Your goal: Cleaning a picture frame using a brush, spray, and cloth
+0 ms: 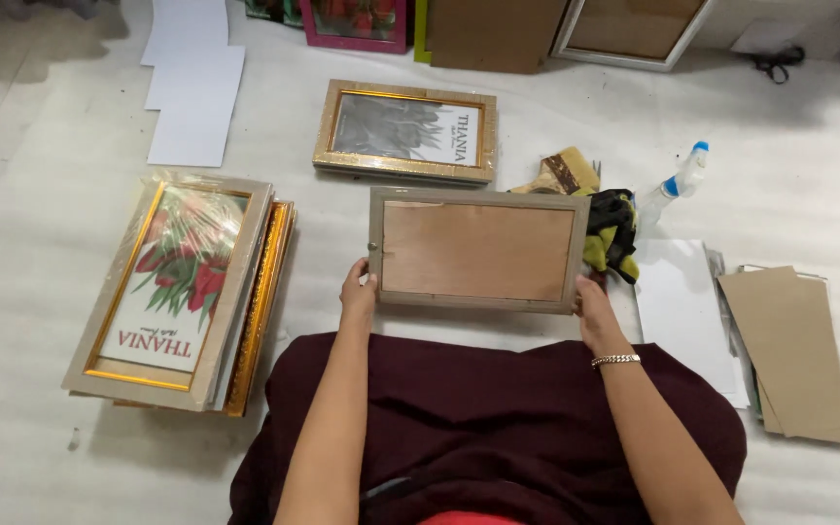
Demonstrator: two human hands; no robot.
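I hold a rectangular picture frame (476,249) face down in front of me, its brown backing board toward the camera and its grey border around it. My left hand (358,294) grips the frame's lower left corner. My right hand (595,303), with a metal bracelet on the wrist, grips the lower right corner. The frame hovers just above the white padded floor covering (31,243), beyond my dark red lap.
A stack of wrapped gold-edged frames with a tulip print (182,287) lies at left. Another gold frame (405,131) lies ahead. Rags (612,233), a brush (558,173) and a spray bottle (675,190) sit at right, beside white sheets (682,306) and brown boards (794,345). Scissors (778,60) lie far right.
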